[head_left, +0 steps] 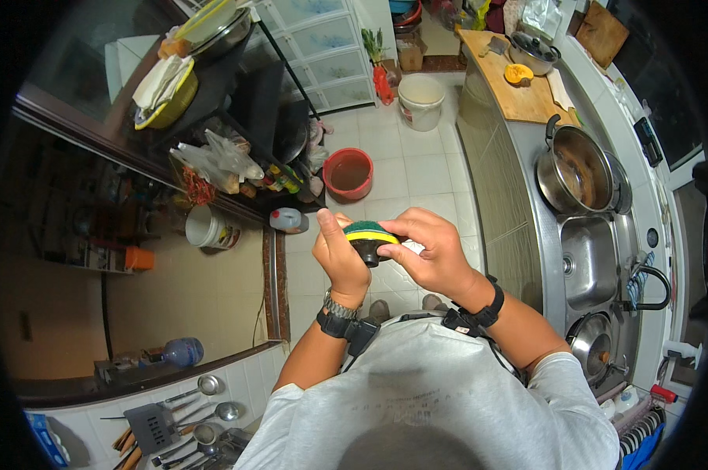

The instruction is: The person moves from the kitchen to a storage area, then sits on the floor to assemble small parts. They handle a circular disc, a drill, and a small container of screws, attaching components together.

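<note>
In front of my chest I hold a round scrubber head (367, 236) with a green scouring pad on top, a yellow layer below it and a black base with a short stub. My right hand (436, 249) pinches its right edge between thumb and fingers. The left side rests against my left hand (343, 260), whose thumb points up and whose fingers are partly hidden behind the pad. Both wrists carry dark straps.
To the right, a counter bears a large steel pot (577, 168), a sink (593, 262) and a wooden board (518, 86) with cut pumpkin (518, 74). A red bucket (348, 174) and a white bucket (421, 102) stand on the tiled floor. A crowded black shelf (252, 110) is at left.
</note>
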A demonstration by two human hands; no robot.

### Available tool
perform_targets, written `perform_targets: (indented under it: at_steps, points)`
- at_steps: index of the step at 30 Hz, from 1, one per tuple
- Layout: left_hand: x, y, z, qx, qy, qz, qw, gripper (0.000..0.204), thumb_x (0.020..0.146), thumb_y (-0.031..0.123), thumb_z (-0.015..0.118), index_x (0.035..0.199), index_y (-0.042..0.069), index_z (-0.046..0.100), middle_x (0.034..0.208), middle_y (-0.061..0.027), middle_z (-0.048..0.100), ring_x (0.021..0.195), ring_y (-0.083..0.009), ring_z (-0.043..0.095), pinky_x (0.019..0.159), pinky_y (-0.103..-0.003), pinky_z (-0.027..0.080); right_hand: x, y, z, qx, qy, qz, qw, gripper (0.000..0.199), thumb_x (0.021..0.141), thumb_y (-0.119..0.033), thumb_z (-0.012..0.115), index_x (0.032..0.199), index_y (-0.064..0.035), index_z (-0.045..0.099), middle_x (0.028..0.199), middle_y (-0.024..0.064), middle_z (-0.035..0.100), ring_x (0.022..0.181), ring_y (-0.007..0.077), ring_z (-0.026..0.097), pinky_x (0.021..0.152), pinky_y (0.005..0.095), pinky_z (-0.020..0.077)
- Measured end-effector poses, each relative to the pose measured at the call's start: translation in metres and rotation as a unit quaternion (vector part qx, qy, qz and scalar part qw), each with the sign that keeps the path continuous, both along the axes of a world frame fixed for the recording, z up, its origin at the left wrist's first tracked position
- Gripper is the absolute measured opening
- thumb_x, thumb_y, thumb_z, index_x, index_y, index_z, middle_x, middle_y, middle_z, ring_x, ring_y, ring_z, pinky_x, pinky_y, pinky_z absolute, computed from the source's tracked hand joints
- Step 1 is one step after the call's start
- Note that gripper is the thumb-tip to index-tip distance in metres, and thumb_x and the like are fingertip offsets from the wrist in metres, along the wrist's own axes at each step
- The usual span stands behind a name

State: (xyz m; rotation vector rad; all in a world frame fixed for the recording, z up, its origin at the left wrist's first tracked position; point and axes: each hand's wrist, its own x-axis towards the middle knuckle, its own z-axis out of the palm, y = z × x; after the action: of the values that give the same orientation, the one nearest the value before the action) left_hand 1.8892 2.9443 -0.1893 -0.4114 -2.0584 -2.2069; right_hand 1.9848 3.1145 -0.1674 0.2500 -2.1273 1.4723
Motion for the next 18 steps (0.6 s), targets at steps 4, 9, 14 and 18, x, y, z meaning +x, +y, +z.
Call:
perform_targets:
  at_steps: [4, 9, 14, 18]
  points:
    - [0.005, 0.022, -0.003, 0.173, -0.202, -0.006, 0.964, 0.067, 0.127, 0.062, 0.04, 0.105, 0.004, 0.068, 0.096, -0.0051, 0.072, 0.087, -0.0156, 0.072, 0.082, -0.034, 0.062, -0.005, 0.001, -0.002, -0.056, -0.029, -0.021, 0.998, 0.048, 0.096, -0.008, 0.093, 0.142, -0.0001, 0.078, 0.116, 0.0106, 0.079, 0.102, 0.0246, 0.077, 0.092, 0.0372, 0.064]
    - [-0.006, 0.028, -0.007, 0.212, -0.276, -0.071, 0.935, 0.066, 0.128, 0.06, 0.038, 0.13, 0.001, 0.069, 0.115, -0.0084, 0.076, 0.106, -0.0184, 0.076, 0.096, -0.034, 0.064, -0.008, 0.009, -0.017, -0.219, -0.16, 0.002, 0.963, 0.056, 0.102, -0.012, 0.089, 0.154, -0.0007, 0.07, 0.134, 0.0085, 0.075, 0.117, 0.017, 0.074, 0.104, 0.0345, 0.0628]
    - [-0.033, -0.002, -0.01, -0.055, -0.102, -0.106, 0.988, 0.067, 0.128, 0.056, 0.044, 0.117, 0.001, 0.079, 0.103, -0.0035, 0.074, 0.092, -0.0115, 0.065, 0.083, -0.032, 0.056, -0.023, 0.015, -0.029, -0.156, -0.203, 0.054, 0.965, 0.054, 0.104, -0.008, 0.087, 0.154, 0.002, 0.07, 0.132, 0.008, 0.077, 0.121, 0.013, 0.072, 0.101, 0.0291, 0.0615]
    - [-0.043, -0.034, -0.015, -0.088, -0.058, -0.039, 0.994, 0.065, 0.127, 0.053, 0.051, 0.098, -0.002, 0.072, 0.084, -0.0034, 0.068, 0.081, -0.0139, 0.058, 0.076, -0.038, 0.053, -0.046, -0.037, -0.034, -0.386, -0.238, 0.044, 0.89, 0.037, 0.108, -0.013, 0.086, 0.139, 0.0047, 0.076, 0.126, 0.0092, 0.081, 0.11, 0.014, 0.077, 0.096, 0.0302, 0.0653]
